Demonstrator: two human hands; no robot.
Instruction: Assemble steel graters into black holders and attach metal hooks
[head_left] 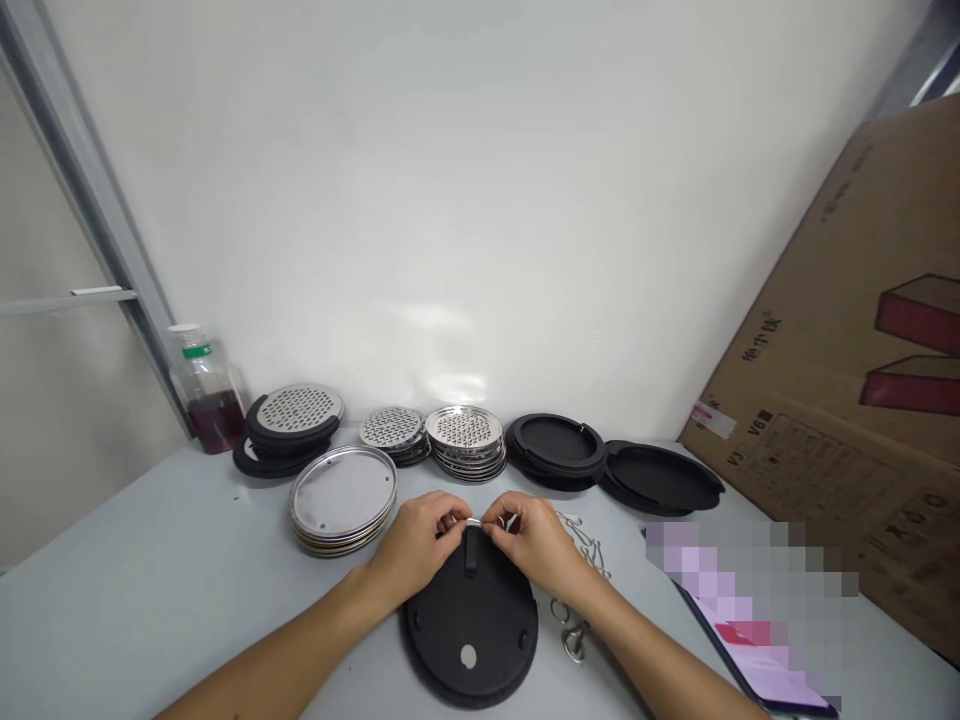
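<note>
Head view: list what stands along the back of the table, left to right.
Bottle of red liquid, black discs topped with a steel disc, small holed steel discs, larger holed steel discs, black discs, black discs, cardboard box

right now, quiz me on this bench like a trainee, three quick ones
1. Short answer: what do the fingers of the left hand and right hand pinch above the black disc?
2. True or false: the bottle of dark red liquid stands left of the plain steel discs.
3. Multiple choice: what lies just right of the right hand? A scissors, B metal clips and rings, C a mug.

Key: 1 a small metal piece; 2 true; 3 B.
</note>
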